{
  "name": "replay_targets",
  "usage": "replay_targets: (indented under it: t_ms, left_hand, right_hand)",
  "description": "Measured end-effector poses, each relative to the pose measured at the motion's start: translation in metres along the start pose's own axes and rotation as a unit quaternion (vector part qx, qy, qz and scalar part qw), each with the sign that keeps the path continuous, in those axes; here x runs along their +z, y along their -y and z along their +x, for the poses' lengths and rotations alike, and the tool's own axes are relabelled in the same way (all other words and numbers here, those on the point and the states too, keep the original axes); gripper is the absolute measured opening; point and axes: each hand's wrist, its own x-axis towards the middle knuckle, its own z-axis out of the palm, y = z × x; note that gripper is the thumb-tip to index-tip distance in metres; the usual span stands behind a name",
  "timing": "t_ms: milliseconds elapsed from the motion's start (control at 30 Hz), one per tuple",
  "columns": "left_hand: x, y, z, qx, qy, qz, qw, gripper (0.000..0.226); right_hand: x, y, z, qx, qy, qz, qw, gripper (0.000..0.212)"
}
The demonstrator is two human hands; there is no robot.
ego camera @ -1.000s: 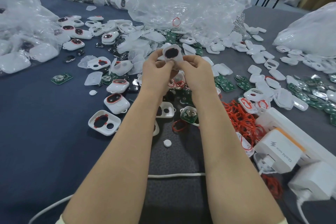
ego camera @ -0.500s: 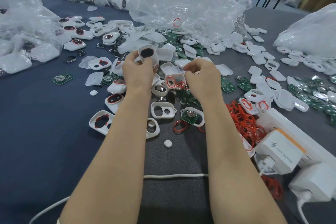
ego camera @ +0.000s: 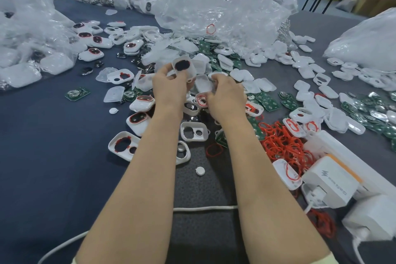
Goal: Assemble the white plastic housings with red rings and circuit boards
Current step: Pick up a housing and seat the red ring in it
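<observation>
Several clear plastic bags (ego camera: 214, 6) crowd the far side of your bench (ego camera: 53, 167). A heap of loose white shells (ego camera: 242, 75) and green circuit boards (ego camera: 267, 103) spills from them toward you. To your right lie a tangle of red rings (ego camera: 282, 146) and a white charger (ego camera: 330, 180). A white cable (ego camera: 205, 208) runs across the bench beneath your arms. Your forearms (ego camera: 150, 188) hide some of the pieces lying under them.

Your left hand (ego camera: 169, 88) pinches a white housing (ego camera: 183, 66) between thumb and fingertips. You hold it above the heap with its dark oval opening turned toward you. Your right hand (ego camera: 225, 98) sits just beside it and lower, with the fingers curled down among the shells. Whether they grip anything cannot be told.

Counted near your wrists:
- three open housing halves (ego camera: 194, 132), one partly under your left forearm
- two closed housings (ego camera: 138, 120) with red showing around their windows
- one loose red ring (ego camera: 214, 149)
- two small white round caps (ego camera: 200, 171)
- one circuit board (ego camera: 77, 93) lying alone, well to the left
</observation>
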Motion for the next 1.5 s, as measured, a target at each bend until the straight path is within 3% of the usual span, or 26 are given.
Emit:
replay_targets:
  t_ms: [100, 233, 333, 400, 500, 800, 1200, 1500]
  left_hand:
    - [0.002, 0.002, -0.001, 0.000, 0.018, 0.015, 1.000, 0.017]
    - [0.003, 0.004, -0.002, 0.000, 0.023, 0.026, 0.999, 0.017]
    - [0.003, 0.004, -0.003, 0.001, 0.027, 0.026, 0.999, 0.014]
    - [0.003, 0.005, -0.003, 0.002, 0.034, 0.043, 0.998, 0.012]
    - [0.004, 0.007, -0.005, 0.005, 0.055, 0.061, 0.997, 0.013]
    - [0.006, 0.007, -0.010, -0.004, 0.101, 0.099, 0.990, 0.032]
    - [0.008, 0.006, -0.012, -0.008, 0.087, 0.117, 0.989, 0.027]
    - [0.010, 0.005, -0.014, -0.005, 0.129, 0.110, 0.985, 0.023]
  right_hand:
    - [-0.004, -0.003, 0.000, -0.006, -0.003, 0.070, 0.998, 0.038]
    - [-0.014, -0.012, -0.002, -0.008, -0.032, 0.195, 0.980, 0.013]
    - [-0.023, -0.019, -0.001, 0.034, -0.046, 0.320, 0.946, 0.004]
    - [-0.025, -0.021, -0.001, 0.053, -0.050, 0.398, 0.915, 0.012]
    - [-0.026, -0.019, -0.003, 0.054, -0.056, 0.460, 0.884, 0.007]
    - [-0.027, -0.017, -0.003, 0.028, -0.059, 0.500, 0.863, 0.011]
    - [-0.029, -0.017, -0.005, 0.025, -0.060, 0.502, 0.863, 0.006]
    - [-0.026, -0.016, -0.003, -0.015, -0.073, 0.424, 0.903, 0.008]
